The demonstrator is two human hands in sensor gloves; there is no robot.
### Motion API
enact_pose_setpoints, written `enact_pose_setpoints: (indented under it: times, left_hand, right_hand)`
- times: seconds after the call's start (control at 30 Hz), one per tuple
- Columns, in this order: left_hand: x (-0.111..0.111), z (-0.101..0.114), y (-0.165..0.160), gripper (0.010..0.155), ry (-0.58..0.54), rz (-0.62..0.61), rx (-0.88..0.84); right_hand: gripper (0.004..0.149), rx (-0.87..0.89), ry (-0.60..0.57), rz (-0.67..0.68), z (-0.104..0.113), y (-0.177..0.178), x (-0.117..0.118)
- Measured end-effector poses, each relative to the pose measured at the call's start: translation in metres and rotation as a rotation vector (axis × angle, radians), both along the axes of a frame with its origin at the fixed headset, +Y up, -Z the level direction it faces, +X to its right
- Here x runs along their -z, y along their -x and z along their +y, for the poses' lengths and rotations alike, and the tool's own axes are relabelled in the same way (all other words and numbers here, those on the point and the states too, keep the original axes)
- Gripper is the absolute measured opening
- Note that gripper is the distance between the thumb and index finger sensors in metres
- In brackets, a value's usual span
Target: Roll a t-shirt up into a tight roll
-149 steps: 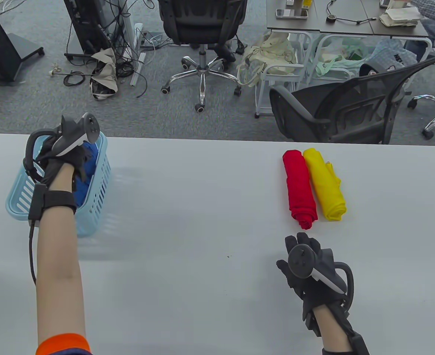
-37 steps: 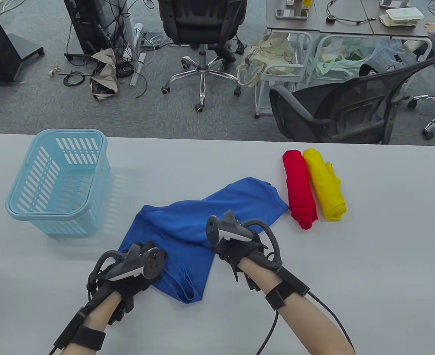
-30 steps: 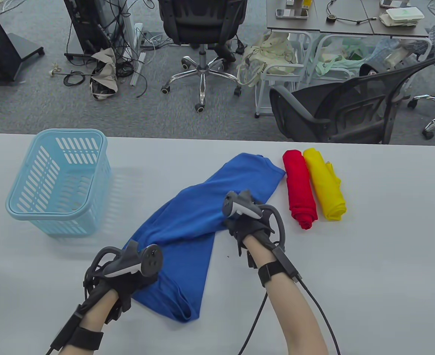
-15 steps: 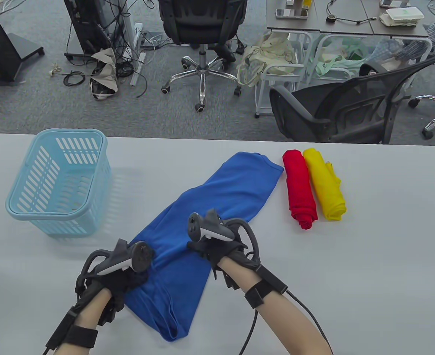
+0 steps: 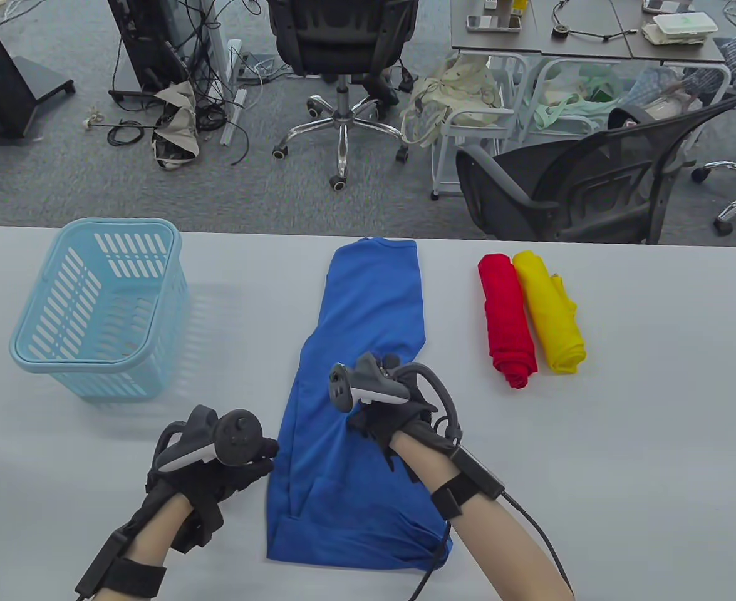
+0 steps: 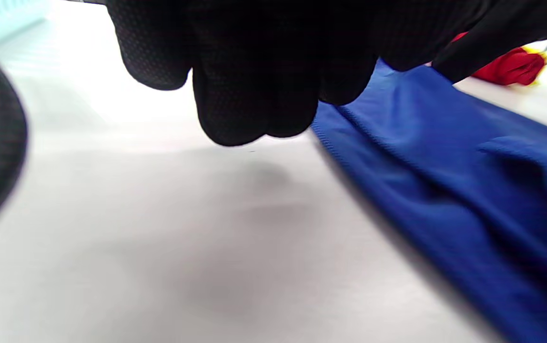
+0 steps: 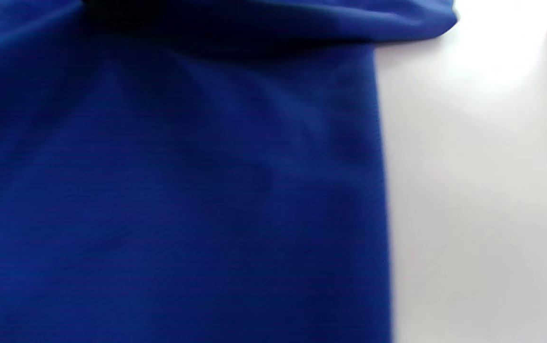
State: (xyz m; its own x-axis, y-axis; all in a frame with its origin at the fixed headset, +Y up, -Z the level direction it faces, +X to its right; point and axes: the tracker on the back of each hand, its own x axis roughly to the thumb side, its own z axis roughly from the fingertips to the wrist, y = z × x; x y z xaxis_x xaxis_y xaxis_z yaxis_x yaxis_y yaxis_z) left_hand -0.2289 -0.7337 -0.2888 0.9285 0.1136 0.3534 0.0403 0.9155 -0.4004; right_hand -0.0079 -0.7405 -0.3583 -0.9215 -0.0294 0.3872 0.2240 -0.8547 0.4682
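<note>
While right hand (image 5: pixel 399 416) hides its fingers, grip unclear | left hand (image 5: pixel 230 463) curled beside blue t-shirt (image 5: pixel 361 325), holding nothing

Behind the white table (image 5: pixel 656 438) the floor is grey carpet (image 5: pixel 61 169), with many loose cables (image 5: pixel 211 94) near a black stand. Two black office chairs (image 5: pixel 342 44) stand there, one of mesh (image 5: pixel 593 181). A dark desk (image 5: pixel 587 44) is at the back right.

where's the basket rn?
Table view: the basket stands at the table's far left, left of the blue shirt and beyond the left hand, touching neither.
</note>
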Motion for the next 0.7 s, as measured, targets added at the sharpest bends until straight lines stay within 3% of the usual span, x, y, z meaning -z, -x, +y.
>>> enact_pose_setpoints:
  times: [0.2, 0.33, 0.57, 0.7]
  left_hand:
    - [0.002, -0.028, -0.014, 0.068, 0.083, -0.036, 0.071]
    - [0.003, -0.044, -0.020, 0.076, 0.087, -0.053, 0.186]
    - [0.024, -0.047, -0.029, 0.077, 0.071, -0.007, 0.221]
    - [0.027, -0.048, -0.020, 0.075, 0.078, 0.036, 0.200]
  right_hand:
    - [0.083, -0.059, 0.012, 0.077, -0.022, 0.006, -0.019]
    - [0.083, -0.005, -0.008, 0.074, -0.020, 0.002, -0.024]
    - [0.082, 0.004, -0.109, 0.174, -0.007, 0.008, -0.047]
    - [0.098, -0.040, -0.069, 0.289, -0.016, 0.019, -0.068]
